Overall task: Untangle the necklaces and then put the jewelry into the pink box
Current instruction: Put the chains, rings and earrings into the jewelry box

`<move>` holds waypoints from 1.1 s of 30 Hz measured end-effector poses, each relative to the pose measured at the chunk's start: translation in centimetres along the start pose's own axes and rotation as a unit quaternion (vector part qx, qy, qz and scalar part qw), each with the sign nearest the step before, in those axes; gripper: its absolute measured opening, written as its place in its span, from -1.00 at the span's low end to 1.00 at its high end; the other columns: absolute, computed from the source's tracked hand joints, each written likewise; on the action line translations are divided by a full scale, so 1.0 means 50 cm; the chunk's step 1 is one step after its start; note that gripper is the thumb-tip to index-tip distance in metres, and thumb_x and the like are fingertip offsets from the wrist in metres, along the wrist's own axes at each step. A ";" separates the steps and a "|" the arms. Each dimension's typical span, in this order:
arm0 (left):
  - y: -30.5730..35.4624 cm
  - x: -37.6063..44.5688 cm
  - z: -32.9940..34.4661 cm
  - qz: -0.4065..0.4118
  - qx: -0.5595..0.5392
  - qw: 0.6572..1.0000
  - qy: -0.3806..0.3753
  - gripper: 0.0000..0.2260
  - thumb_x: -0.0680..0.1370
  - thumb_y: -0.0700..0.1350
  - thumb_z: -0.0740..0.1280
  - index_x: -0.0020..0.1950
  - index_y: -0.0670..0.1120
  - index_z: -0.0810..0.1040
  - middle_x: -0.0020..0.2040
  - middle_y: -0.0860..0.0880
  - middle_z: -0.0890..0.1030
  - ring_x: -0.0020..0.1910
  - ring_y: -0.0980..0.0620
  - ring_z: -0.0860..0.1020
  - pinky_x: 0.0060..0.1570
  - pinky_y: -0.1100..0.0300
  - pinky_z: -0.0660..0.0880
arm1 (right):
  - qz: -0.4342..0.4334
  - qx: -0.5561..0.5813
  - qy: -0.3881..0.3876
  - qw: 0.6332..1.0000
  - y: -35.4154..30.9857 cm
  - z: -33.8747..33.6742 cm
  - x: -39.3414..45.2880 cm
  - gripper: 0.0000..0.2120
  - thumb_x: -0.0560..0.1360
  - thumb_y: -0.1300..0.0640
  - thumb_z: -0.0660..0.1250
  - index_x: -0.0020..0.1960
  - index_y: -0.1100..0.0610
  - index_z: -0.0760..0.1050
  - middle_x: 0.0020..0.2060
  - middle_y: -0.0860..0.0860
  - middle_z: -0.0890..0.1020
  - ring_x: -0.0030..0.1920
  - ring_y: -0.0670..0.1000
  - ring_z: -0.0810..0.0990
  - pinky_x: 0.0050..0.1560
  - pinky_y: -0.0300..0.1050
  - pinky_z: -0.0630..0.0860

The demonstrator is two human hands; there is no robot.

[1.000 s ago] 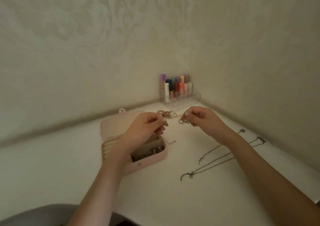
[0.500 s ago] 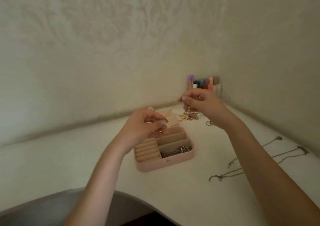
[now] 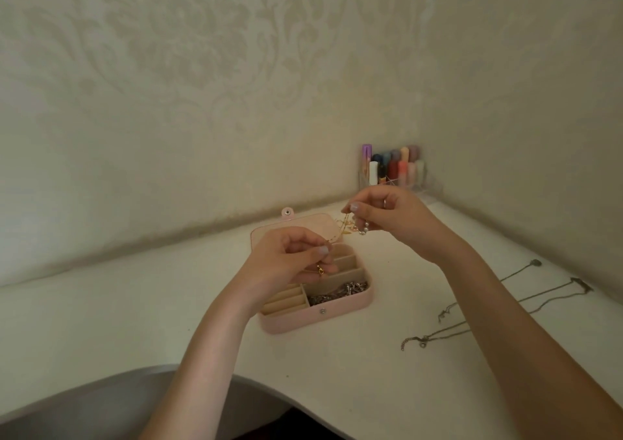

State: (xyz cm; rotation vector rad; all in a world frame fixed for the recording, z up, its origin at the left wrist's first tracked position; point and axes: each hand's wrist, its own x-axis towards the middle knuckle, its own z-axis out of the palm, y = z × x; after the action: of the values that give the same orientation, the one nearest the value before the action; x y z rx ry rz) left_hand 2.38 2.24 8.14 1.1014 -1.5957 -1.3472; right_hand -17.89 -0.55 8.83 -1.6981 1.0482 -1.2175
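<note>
Fingers (image 3: 323, 250) on gold chain (image 3: 337, 234) above pink box (image 3: 313, 318) (silver jewelry (image 3: 337, 293), seemingly)

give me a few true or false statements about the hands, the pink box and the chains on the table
1. The pink box is open. True.
2. Both hands hold one gold chain stretched between them. True: the left hand and right hand each pinch it.
3. The box's compartments hold no jewelry at all. False: silver jewelry lies in the front right compartment.
4. The thin necklaces lie on the table left of the box. False: they lie to its right.
5. A clear organizer of colored tubes stands in the corner behind the right hand. True.
</note>
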 end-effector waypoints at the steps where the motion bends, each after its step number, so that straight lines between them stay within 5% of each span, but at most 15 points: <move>1: 0.002 -0.002 0.001 0.005 -0.011 1.000 0.000 -0.96 0.54 -0.29 0.32 -0.05 -0.22 0.56 -0.22 -0.11 0.66 -0.20 -0.01 0.68 -0.12 0.14 0.61 | -0.001 0.004 0.003 1.000 -0.002 0.000 -0.001 -0.92 0.51 0.19 0.34 -0.13 0.12 0.61 -0.38 0.03 0.57 -0.37 -0.11 0.50 -0.29 -0.35 0.45; 8: 0.017 0.002 0.006 0.027 -0.027 0.999 0.026 -0.94 0.53 -0.31 0.32 -0.10 -0.20 0.58 -0.23 -0.14 0.67 -0.22 -0.01 0.68 -0.26 0.26 0.59 | -0.001 0.005 0.004 1.000 -0.002 0.002 -0.003 -0.92 0.51 0.20 0.34 -0.11 0.15 0.60 -0.39 0.02 0.57 -0.36 -0.11 0.50 -0.21 -0.25 0.47; 16: -0.024 0.011 0.004 0.021 0.151 0.987 0.057 -0.94 0.49 -0.28 0.39 -0.16 -0.14 0.60 -0.26 -0.14 0.66 -0.31 0.09 0.62 -0.16 0.17 0.56 | -0.007 0.002 -0.014 1.000 0.000 0.007 -0.001 -0.92 0.51 0.23 0.34 -0.07 0.21 0.61 -0.44 -0.09 0.59 -0.38 -0.17 0.51 -0.22 -0.32 0.49; 21: -0.026 0.010 0.005 0.073 0.311 0.947 0.046 -0.76 0.41 -0.22 0.46 -0.14 0.13 0.54 -0.17 0.15 0.64 -0.15 0.30 0.58 -0.12 0.52 0.40 | 0.003 -0.022 -0.073 0.997 0.000 0.026 -0.005 -0.89 0.52 0.22 0.32 -0.04 0.22 0.61 -0.38 -0.01 0.57 -0.34 -0.14 0.52 -0.19 -0.26 0.47; 24: -0.026 0.013 0.013 0.067 0.208 0.975 0.036 -0.59 0.29 -0.09 0.54 0.01 0.12 0.41 0.03 0.12 0.62 0.06 0.19 0.59 0.12 0.20 0.49 | 0.008 -0.024 -0.103 0.994 -0.001 0.038 -0.005 -0.91 0.52 0.22 0.34 -0.06 0.20 0.61 -0.35 -0.04 0.61 -0.30 -0.12 0.53 -0.16 -0.21 0.48; 27: -0.030 0.014 0.029 0.063 0.154 0.986 0.026 -0.58 0.35 -0.11 0.53 0.09 0.04 0.41 -0.11 0.04 0.70 -0.01 0.07 0.64 0.14 -0.05 0.52 | 0.012 -0.031 -0.117 0.993 -0.003 0.040 -0.005 -0.91 0.51 0.22 0.34 -0.03 0.20 0.60 -0.30 -0.02 0.62 -0.26 -0.08 0.54 -0.14 -0.17 0.49; 33: -0.051 0.008 0.019 0.062 0.177 0.978 0.087 -0.83 0.40 -0.13 0.50 -0.14 0.06 0.55 -0.30 0.05 0.68 -0.22 0.11 0.64 0.02 0.06 0.51 | 0.087 -0.132 -0.167 0.973 0.008 0.000 -0.008 -0.79 0.46 0.16 0.42 0.09 0.09 0.56 -0.35 -0.09 0.58 -0.27 -0.10 0.49 -0.21 -0.24 0.41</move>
State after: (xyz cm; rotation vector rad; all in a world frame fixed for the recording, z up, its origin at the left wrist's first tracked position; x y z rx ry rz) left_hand 1.72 1.97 5.50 1.2667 -1.7820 -0.8791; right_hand -18.03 -0.32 8.32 -1.8855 1.1570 -0.6722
